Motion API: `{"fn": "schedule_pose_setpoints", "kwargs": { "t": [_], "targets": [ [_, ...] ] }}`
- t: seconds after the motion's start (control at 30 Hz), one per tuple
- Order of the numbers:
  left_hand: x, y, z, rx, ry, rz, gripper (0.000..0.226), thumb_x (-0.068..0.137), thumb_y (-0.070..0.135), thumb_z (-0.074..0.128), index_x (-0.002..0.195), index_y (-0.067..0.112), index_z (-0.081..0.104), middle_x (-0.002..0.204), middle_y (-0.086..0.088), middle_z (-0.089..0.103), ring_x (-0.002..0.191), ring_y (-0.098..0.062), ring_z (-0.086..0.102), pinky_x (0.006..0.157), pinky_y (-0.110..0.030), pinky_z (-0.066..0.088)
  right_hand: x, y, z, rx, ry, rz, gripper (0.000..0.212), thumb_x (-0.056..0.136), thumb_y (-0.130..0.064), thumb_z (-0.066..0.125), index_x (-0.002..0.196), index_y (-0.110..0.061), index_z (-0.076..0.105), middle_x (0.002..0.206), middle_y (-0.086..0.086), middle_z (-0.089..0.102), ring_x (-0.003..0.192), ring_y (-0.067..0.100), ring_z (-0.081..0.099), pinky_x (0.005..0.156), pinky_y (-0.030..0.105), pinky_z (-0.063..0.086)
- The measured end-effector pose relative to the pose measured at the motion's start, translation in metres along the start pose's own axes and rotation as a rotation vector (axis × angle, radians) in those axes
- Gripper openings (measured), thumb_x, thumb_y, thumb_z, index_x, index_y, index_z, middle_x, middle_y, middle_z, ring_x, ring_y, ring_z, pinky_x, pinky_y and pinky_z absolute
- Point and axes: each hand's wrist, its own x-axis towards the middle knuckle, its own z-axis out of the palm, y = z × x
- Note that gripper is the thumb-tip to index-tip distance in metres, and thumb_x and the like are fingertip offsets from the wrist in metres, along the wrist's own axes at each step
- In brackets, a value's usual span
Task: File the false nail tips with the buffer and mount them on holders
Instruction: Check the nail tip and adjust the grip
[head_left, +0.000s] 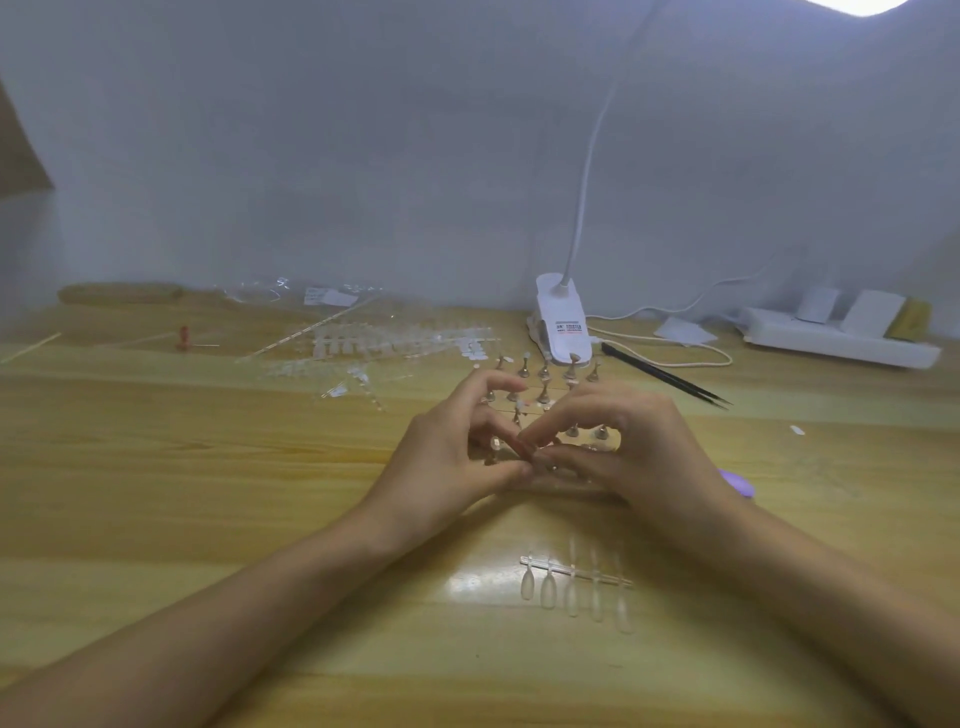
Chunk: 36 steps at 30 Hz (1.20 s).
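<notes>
left hand, right hand: fingers pinch a small blurred piece over metal-peg holders on a clear rack, mid wooden bench | clear false nail tip strip: near | purple buffer: right

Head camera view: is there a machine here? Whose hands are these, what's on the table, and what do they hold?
No machine: a person works with bare hands, and the one camera sits on their head, looking down. The left hand and right hand meet over a clear stand of small metal holders on the wooden table. The right hand pinches a small piece, probably a false nail tip; whether the left hand grips it too, I cannot tell. Nearer lies a strip of clear nail tips; more strips lie farther left. A purple buffer peeks from behind the right wrist. At the back: a clip lamp, black tweezers and a power strip.
</notes>
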Motion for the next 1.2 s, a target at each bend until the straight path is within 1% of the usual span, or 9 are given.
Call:
{"fn": "schedule_pose_setpoints", "kwargs": {
  "t": [0.13, 0.27, 0.37, 0.53, 0.77, 0.87, 1.0, 1.1, 1.2],
  "targets": [
    [0.002, -0.001, 0.001, 0.013, 0.033, -0.017, 0.055, 0.073, 0.01, 0.083, 0.117, 0.026, 0.055, 0.073, 0.016, 0.07, 0.064, 0.005, 0.053, 0.068, -0.007, 0.041, 0.001, 0.003, 0.004, -0.034, 0.044, -0.025, 0.013, 0.075, -0.009, 0.084, 0.085, -0.017, 0.081, 0.08, -0.004, 0.071, 0.079, 0.017, 0.061, 0.075, 0.037, 0.049],
    [0.002, -0.001, 0.001, -0.006, 0.055, -0.044, 0.053, 0.073, 0.013, 0.084, 0.116, 0.025, 0.056, 0.072, 0.013, 0.071, 0.062, 0.005, 0.051, 0.068, -0.006, 0.04, 0.001, 0.007, 0.006, -0.05, 0.06, -0.05, 0.015, 0.074, -0.009, 0.085, 0.083, -0.02, 0.08, 0.078, -0.007, 0.07, 0.078, 0.018, 0.062, 0.073, 0.04, 0.05],
    [0.003, -0.001, 0.0, -0.027, 0.064, -0.055, 0.054, 0.073, 0.012, 0.084, 0.117, 0.025, 0.056, 0.073, 0.009, 0.073, 0.06, 0.004, 0.054, 0.068, -0.006, 0.042, 0.001, 0.008, 0.008, -0.054, 0.071, -0.05, 0.015, 0.074, -0.011, 0.085, 0.082, -0.021, 0.08, 0.077, -0.009, 0.068, 0.078, 0.018, 0.062, 0.071, 0.038, 0.049],
    [0.004, 0.0, -0.001, -0.066, 0.04, -0.076, 0.055, 0.073, 0.009, 0.083, 0.118, 0.025, 0.055, 0.07, 0.008, 0.072, 0.058, -0.001, 0.055, 0.066, -0.01, 0.045, 0.001, 0.009, 0.009, -0.07, 0.085, -0.065, 0.011, 0.074, -0.016, 0.085, 0.081, -0.022, 0.079, 0.077, -0.006, 0.069, 0.077, 0.022, 0.062, 0.07, 0.044, 0.049],
    [0.005, -0.003, -0.003, -0.05, 0.009, -0.078, 0.056, 0.074, 0.012, 0.084, 0.118, 0.028, 0.054, 0.072, 0.007, 0.073, 0.067, -0.004, 0.061, 0.077, -0.017, 0.049, 0.002, 0.01, 0.01, -0.09, 0.083, -0.066, 0.01, 0.073, -0.019, 0.085, 0.079, -0.018, 0.079, 0.077, -0.007, 0.068, 0.077, 0.025, 0.059, 0.071, 0.046, 0.048],
    [0.005, -0.003, -0.004, -0.054, -0.001, -0.085, 0.057, 0.075, 0.009, 0.082, 0.12, 0.028, 0.053, 0.072, 0.007, 0.073, 0.067, -0.004, 0.062, 0.077, -0.017, 0.05, 0.002, 0.01, 0.009, -0.078, 0.079, -0.052, 0.01, 0.072, -0.022, 0.086, 0.079, -0.018, 0.079, 0.076, -0.008, 0.069, 0.08, 0.024, 0.058, 0.076, 0.047, 0.046],
    [0.004, -0.002, -0.003, -0.057, -0.016, -0.078, 0.057, 0.076, 0.005, 0.08, 0.12, 0.028, 0.053, 0.074, 0.006, 0.073, 0.064, -0.005, 0.059, 0.069, -0.013, 0.047, 0.001, 0.01, 0.003, 0.005, 0.09, -0.031, 0.013, 0.075, -0.023, 0.084, 0.087, -0.023, 0.079, 0.076, -0.015, 0.072, 0.084, 0.015, 0.061, 0.081, 0.046, 0.047],
    [0.005, -0.003, -0.004, -0.063, -0.023, -0.077, 0.056, 0.076, 0.008, 0.081, 0.12, 0.029, 0.053, 0.075, 0.006, 0.074, 0.061, -0.002, 0.057, 0.066, -0.01, 0.044, 0.002, 0.012, 0.004, -0.072, 0.092, -0.056, 0.014, 0.073, -0.03, 0.085, 0.084, -0.026, 0.078, 0.079, -0.019, 0.071, 0.087, 0.013, 0.061, 0.083, 0.051, 0.045],
    [0.005, -0.003, -0.004, -0.066, -0.026, -0.073, 0.056, 0.076, 0.01, 0.081, 0.12, 0.03, 0.053, 0.075, 0.008, 0.073, 0.062, -0.002, 0.058, 0.067, -0.01, 0.044, 0.0, 0.012, 0.008, -0.234, 0.152, -0.119, 0.013, 0.074, -0.04, 0.081, 0.082, -0.031, 0.077, 0.08, -0.021, 0.069, 0.088, 0.01, 0.057, 0.084, 0.043, 0.038]
  ]
}}
